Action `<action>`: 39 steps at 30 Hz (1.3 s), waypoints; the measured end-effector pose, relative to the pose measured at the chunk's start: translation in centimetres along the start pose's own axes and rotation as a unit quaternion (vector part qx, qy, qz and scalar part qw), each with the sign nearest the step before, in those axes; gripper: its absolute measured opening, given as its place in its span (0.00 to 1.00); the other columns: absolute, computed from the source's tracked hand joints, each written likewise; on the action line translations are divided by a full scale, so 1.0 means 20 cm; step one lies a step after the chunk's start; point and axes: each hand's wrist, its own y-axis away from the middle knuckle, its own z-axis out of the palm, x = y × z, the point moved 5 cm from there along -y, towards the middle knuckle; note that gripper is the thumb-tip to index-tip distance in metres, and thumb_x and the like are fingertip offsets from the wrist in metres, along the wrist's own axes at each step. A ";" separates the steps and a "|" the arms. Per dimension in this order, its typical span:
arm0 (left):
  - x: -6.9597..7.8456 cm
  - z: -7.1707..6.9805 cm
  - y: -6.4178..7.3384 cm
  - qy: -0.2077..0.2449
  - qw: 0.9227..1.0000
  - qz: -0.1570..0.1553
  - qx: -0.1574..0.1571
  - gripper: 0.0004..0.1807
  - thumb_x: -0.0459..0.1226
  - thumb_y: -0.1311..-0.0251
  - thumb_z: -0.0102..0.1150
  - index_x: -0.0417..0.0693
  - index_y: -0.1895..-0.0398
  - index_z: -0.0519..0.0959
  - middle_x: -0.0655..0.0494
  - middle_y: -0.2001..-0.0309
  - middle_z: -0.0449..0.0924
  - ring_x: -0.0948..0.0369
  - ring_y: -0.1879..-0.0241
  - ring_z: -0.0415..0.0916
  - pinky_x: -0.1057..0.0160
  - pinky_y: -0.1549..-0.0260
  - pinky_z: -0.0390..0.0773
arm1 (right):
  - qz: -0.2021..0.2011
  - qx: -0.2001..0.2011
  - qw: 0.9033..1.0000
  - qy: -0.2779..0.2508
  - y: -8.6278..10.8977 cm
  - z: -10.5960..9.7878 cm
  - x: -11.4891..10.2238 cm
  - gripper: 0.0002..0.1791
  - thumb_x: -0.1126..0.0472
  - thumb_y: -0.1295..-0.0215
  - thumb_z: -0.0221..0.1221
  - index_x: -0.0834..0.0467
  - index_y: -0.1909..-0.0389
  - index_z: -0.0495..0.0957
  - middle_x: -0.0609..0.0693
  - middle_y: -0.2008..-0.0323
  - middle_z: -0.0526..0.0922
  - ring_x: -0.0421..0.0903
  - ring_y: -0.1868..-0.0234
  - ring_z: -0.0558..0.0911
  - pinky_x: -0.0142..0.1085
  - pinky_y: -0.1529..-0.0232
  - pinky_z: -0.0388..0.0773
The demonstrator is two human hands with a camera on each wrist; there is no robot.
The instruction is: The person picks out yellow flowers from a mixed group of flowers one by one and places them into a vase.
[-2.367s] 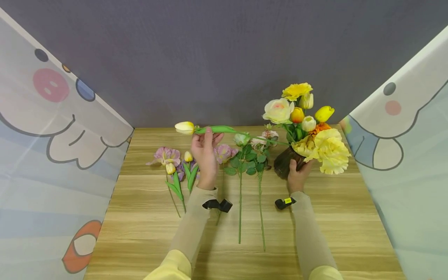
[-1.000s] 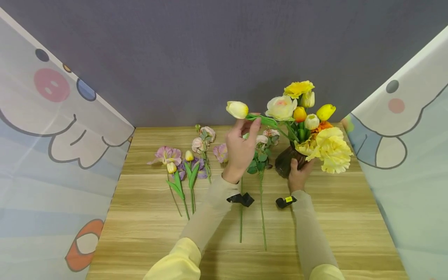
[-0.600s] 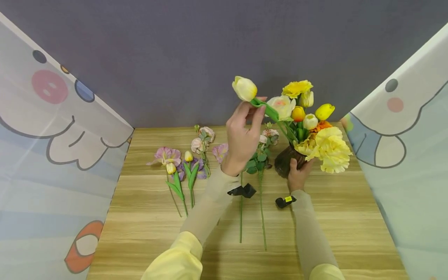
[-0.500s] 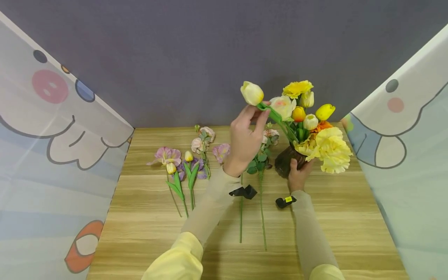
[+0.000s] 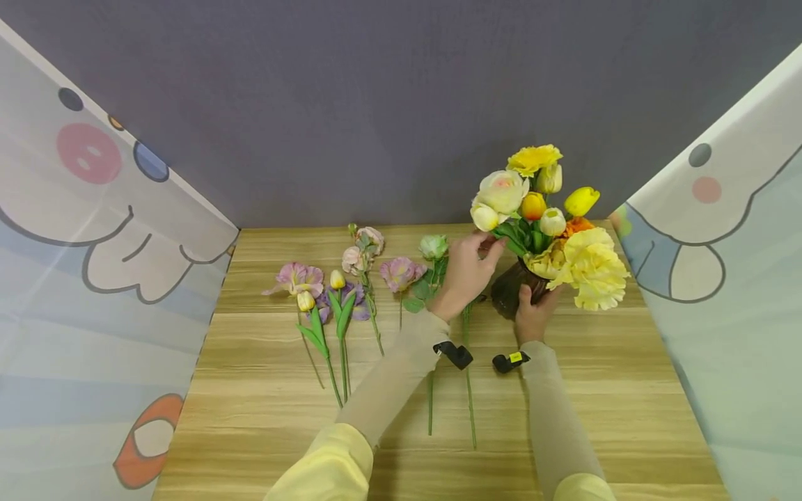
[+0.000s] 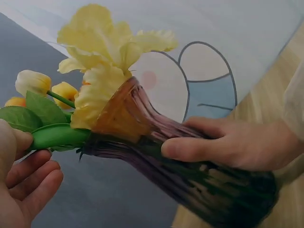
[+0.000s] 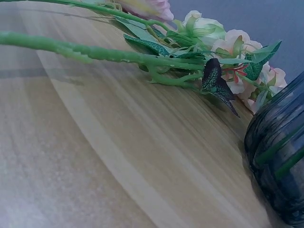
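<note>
In the head view my left hand [image 5: 468, 271] is at the mouth of a dark ribbed glass vase [image 5: 509, 291], on its left side. Thumb and index finger pinch the green leaf and stem of a pale yellow tulip [image 5: 484, 217], whose bloom leans just below a cream rose [image 5: 503, 189]. The left wrist view shows this stem [image 6: 59, 136] running into the vase opening. My right hand [image 5: 534, 319] grips the vase body, thumb in front, and the vase tilts. Yellow and orange blooms fill it. The right wrist view shows only the vase's side [image 7: 278, 156], not the hand.
Left on the wooden table [image 5: 250, 424] lie purple flowers [image 5: 299, 278] and two small tulips [image 5: 337, 280]. Pink roses [image 5: 354, 259], a mauve bloom [image 5: 401, 273] and a pale green rose [image 5: 433, 247] lie nearer the vase. A grey wall [image 5: 376, 125] stands behind.
My left hand has carried the tulip rightward, raised its bloom, then lowered it to the vase among the other flowers. The right hand keeps its grip on the vase in about the same place.
</note>
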 end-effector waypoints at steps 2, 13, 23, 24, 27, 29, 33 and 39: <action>-0.01 0.01 0.01 0.016 1.000 -0.009 0.002 0.09 0.34 0.26 0.60 0.36 0.59 0.86 0.45 0.62 0.88 0.56 0.63 0.87 0.76 0.62 0.82 | -0.002 0.000 1.000 0.002 0.00 0.00 -0.01 0.56 0.45 0.34 0.70 0.68 0.19 0.47 0.59 0.21 0.59 0.50 0.19 0.57 0.42 0.18 0.47; -0.07 -0.01 0.10 0.046 0.998 -0.033 -0.002 0.12 0.38 0.26 0.60 0.40 0.47 0.83 0.48 0.58 0.87 0.61 0.60 0.84 0.75 0.60 0.82 | -0.005 0.004 1.000 0.001 0.00 0.01 -0.02 0.55 0.45 0.35 0.70 0.69 0.21 0.51 0.59 0.23 0.62 0.50 0.21 0.59 0.43 0.19 0.49; -0.24 -0.08 0.25 0.017 0.997 -0.076 0.004 0.12 0.38 0.25 0.58 0.40 0.46 0.83 0.47 0.56 0.86 0.55 0.58 0.84 0.72 0.61 0.83 | 0.008 0.006 1.000 -0.005 0.01 0.01 -0.02 0.54 0.51 0.32 0.69 0.71 0.20 0.47 0.62 0.21 0.57 0.50 0.19 0.56 0.42 0.18 0.46; -0.26 -0.09 0.27 0.015 0.997 -0.080 0.004 0.13 0.38 0.25 0.58 0.40 0.46 0.83 0.47 0.56 0.86 0.55 0.58 0.84 0.71 0.61 0.83 | 0.007 0.007 1.000 -0.004 0.01 0.01 -0.01 0.54 0.50 0.32 0.69 0.70 0.20 0.47 0.62 0.20 0.56 0.50 0.19 0.55 0.42 0.18 0.46; -0.33 -0.12 0.34 0.004 0.996 -0.094 0.004 0.13 0.39 0.25 0.58 0.41 0.47 0.83 0.48 0.56 0.86 0.56 0.58 0.83 0.70 0.61 0.83 | 0.007 0.006 1.000 -0.002 0.01 0.01 -0.01 0.55 0.50 0.32 0.69 0.71 0.20 0.45 0.63 0.20 0.54 0.50 0.19 0.54 0.42 0.18 0.45; -0.39 -0.14 0.39 -0.006 0.994 -0.107 0.005 0.12 0.40 0.25 0.58 0.42 0.47 0.84 0.49 0.56 0.86 0.57 0.58 0.83 0.68 0.61 0.84 | 0.006 0.005 1.000 -0.002 0.01 0.01 -0.01 0.56 0.49 0.32 0.69 0.70 0.20 0.45 0.62 0.20 0.54 0.50 0.18 0.53 0.41 0.18 0.45; -0.48 -0.19 0.50 -0.015 0.991 -0.136 0.006 0.12 0.40 0.25 0.58 0.43 0.48 0.84 0.50 0.56 0.87 0.57 0.59 0.84 0.65 0.61 0.85 | 0.007 0.003 1.000 0.003 0.01 0.02 -0.03 0.56 0.48 0.32 0.69 0.70 0.20 0.45 0.62 0.19 0.54 0.50 0.18 0.53 0.40 0.18 0.45; -0.59 -0.30 0.64 -0.036 0.988 -0.148 0.015 0.13 0.37 0.26 0.59 0.37 0.48 0.83 0.49 0.58 0.86 0.56 0.60 0.84 0.63 0.62 0.86 | 0.003 0.004 1.000 0.008 0.01 0.01 -0.02 0.57 0.47 0.33 0.69 0.70 0.20 0.45 0.63 0.19 0.53 0.50 0.18 0.52 0.41 0.18 0.45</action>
